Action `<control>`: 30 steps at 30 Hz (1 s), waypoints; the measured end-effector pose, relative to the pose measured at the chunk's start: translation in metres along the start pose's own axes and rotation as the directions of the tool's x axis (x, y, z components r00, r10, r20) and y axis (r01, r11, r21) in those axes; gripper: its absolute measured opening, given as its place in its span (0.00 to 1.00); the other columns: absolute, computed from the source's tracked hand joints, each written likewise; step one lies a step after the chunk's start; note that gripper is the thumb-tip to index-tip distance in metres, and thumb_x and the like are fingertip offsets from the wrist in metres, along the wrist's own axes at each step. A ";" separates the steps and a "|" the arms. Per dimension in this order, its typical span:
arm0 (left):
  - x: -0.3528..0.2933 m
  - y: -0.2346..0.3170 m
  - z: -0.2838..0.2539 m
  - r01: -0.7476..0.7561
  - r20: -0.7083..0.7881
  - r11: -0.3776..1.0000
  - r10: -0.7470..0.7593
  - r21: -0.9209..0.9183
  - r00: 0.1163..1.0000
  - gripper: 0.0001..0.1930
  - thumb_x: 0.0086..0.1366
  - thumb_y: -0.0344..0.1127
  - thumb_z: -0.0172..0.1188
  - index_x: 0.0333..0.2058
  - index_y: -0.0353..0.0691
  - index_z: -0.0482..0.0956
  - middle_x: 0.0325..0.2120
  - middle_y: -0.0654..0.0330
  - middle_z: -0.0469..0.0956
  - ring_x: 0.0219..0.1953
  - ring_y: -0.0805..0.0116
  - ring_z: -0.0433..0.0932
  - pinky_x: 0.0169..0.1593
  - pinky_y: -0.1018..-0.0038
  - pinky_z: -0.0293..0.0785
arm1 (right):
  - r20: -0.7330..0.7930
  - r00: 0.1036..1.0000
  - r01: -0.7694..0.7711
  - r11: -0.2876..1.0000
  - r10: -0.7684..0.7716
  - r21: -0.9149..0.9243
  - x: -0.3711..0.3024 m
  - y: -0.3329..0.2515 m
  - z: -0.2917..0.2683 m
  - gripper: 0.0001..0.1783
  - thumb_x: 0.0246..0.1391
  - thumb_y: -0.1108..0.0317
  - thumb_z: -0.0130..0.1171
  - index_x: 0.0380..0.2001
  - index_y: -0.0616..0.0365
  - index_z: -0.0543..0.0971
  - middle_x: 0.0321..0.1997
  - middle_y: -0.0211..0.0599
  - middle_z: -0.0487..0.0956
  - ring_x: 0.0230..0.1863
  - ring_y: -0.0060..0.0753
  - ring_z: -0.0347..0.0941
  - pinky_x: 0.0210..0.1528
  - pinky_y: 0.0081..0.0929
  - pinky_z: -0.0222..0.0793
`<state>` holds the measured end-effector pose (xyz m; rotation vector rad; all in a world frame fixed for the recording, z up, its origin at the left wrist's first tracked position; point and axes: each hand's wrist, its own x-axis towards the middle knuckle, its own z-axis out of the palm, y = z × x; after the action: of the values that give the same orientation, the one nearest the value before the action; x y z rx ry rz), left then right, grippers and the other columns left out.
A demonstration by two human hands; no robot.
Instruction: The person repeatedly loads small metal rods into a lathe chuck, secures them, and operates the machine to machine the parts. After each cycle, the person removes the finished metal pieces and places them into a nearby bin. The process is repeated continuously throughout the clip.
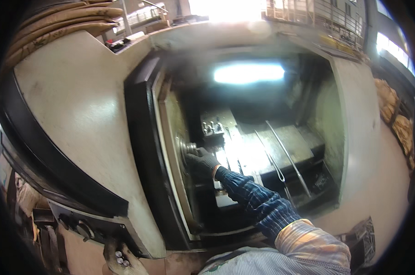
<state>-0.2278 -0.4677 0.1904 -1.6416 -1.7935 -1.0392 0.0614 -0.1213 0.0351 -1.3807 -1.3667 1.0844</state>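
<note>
My right hand (202, 162), in a dark grey glove, reaches through the opening of a metal-cutting lathe. Its fingers are curled at a stepped round metal piece (189, 147) on the spindle side, at the left of the chamber. What sits between the fingertips is hidden by the glove. A dark blue patterned sleeve cover (258, 197) wraps the forearm over a plaid sleeve. No part of my left hand shows. To the right of the hand stands a tool block (212, 129) with several small bright metal tools.
Two long metal rods (290, 160), (269, 158) lie over the pale machine bed (292, 142). A black door edge (145, 137) bounds the opening at left. Knobs sit on a control panel (86, 229) at lower left, near several shiny round metal pieces (120, 259). Stacked sacks (69, 20) rise behind.
</note>
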 end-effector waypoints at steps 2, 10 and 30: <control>-0.026 -0.035 0.014 0.113 -0.052 0.981 -0.122 -0.160 0.991 0.18 0.73 0.33 0.59 0.54 0.24 0.74 0.47 0.43 0.78 0.45 0.56 0.79 0.49 0.66 0.77 | 0.262 0.965 -0.060 0.958 -0.017 0.282 -0.026 -0.010 0.000 0.31 0.59 0.45 0.68 0.54 0.58 0.77 0.48 0.41 0.83 0.51 0.32 0.79 0.49 0.35 0.76; -0.044 0.070 0.008 -0.050 -0.248 0.834 -0.106 -0.549 0.963 0.18 0.73 0.37 0.62 0.49 0.25 0.75 0.44 0.48 0.83 0.41 0.61 0.82 0.46 0.68 0.79 | 0.151 0.988 0.001 0.969 -0.039 0.247 -0.210 0.035 -0.065 0.17 0.62 0.59 0.62 0.47 0.60 0.84 0.42 0.40 0.84 0.43 0.31 0.79 0.48 0.30 0.76; -0.307 0.386 0.195 0.776 0.567 0.172 0.590 0.607 -0.575 0.18 0.75 0.48 0.53 0.45 0.38 0.78 0.43 0.52 0.85 0.50 0.47 0.83 0.46 0.61 0.87 | -0.769 0.022 0.146 0.759 0.639 0.634 -0.753 0.213 -0.252 0.23 0.61 0.51 0.66 0.49 0.57 0.80 0.33 0.32 0.82 0.28 0.25 0.78 0.24 0.26 0.74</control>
<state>0.2238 -0.5036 -0.0857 0.3255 0.7364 -0.0191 0.3473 -0.8776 -0.1165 -1.3878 0.3744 0.3392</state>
